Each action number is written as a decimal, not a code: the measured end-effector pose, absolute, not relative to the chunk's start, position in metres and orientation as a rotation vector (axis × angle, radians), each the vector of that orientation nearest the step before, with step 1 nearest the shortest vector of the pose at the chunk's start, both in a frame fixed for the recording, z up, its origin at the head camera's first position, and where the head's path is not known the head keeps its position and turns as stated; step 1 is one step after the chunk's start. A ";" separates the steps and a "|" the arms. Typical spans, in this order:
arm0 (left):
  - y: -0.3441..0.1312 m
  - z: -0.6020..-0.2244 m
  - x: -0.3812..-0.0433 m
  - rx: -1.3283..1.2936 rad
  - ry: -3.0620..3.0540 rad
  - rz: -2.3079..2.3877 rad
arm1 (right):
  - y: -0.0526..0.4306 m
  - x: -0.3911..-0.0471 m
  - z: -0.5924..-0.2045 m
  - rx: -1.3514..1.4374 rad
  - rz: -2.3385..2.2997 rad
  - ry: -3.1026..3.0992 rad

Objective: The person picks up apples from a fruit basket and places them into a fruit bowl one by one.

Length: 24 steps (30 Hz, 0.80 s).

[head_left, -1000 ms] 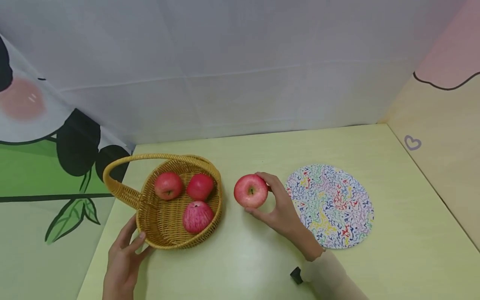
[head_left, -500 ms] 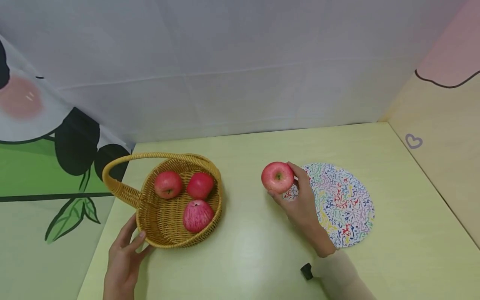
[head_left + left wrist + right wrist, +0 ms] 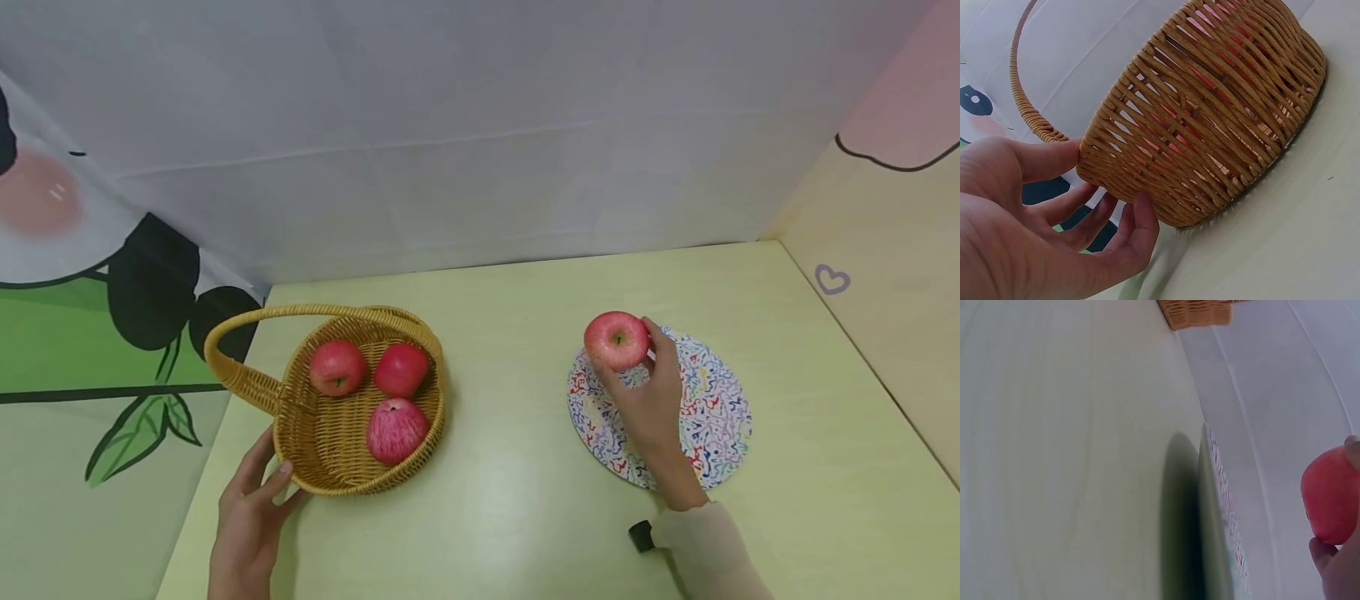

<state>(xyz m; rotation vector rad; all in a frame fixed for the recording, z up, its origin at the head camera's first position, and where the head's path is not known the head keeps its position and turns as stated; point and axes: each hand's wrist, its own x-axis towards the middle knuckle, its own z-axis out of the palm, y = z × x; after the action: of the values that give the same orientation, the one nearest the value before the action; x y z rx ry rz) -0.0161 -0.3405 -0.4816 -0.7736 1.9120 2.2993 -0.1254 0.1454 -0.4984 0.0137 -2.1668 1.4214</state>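
Note:
In the head view my right hand [image 3: 651, 404] grips a red apple [image 3: 617, 340] between thumb and fingers. The apple overlaps the upper left of a round board [image 3: 712, 417] with multicoloured squiggles; the right wrist view shows the apple [image 3: 1330, 497] held up away from the board's edge [image 3: 1213, 519]. At the left stands a wicker basket [image 3: 330, 467] with an arched handle. My left hand [image 3: 247, 517] holds its near left side, fingertips against the weave [image 3: 1191, 125]. Inside lie two red apples, one left [image 3: 337, 367] and one right [image 3: 401, 370], plus a streaky pink-red one [image 3: 397, 431].
Everything is on a pale yellow-green table [image 3: 510, 500]. A whitish cloth [image 3: 487, 150] hangs behind it. Painted panels flank the sides, the right one [image 3: 892, 317] beige with a small heart. A small black piece [image 3: 641, 536] shows beside the right sleeve [image 3: 705, 542].
My right hand has carried the apple rightward and slightly away from me, from beside the basket to over the patterned board. My left hand and the basket stay in place.

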 end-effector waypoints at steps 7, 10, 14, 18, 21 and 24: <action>-0.341 -0.482 -0.018 -0.813 1.899 2.300 | 0.165 -0.124 -0.503 -0.097 1.407 -2.208; -0.340 -0.483 -0.019 -0.815 1.903 2.300 | 0.172 -0.122 -0.503 -0.144 1.418 -2.215; -0.340 -0.483 -0.018 -0.796 1.924 2.298 | 0.182 -0.119 -0.504 -0.206 1.424 -2.223; -0.340 -0.484 -0.017 -0.772 1.939 2.298 | 0.192 -0.117 -0.504 -0.274 1.425 -2.232; -0.340 -0.484 -0.017 -0.765 1.944 2.300 | 0.199 -0.115 -0.502 -0.326 1.452 -2.249; -0.340 -0.483 -0.017 -0.761 1.945 2.301 | 0.204 -0.113 -0.501 -0.382 1.479 -2.277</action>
<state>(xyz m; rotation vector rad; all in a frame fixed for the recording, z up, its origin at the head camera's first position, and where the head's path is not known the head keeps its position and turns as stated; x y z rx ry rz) -0.0174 -0.3401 -0.4833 -0.7608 1.9454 2.3007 -0.1129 0.2042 -0.5006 -0.3824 -2.2773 1.4791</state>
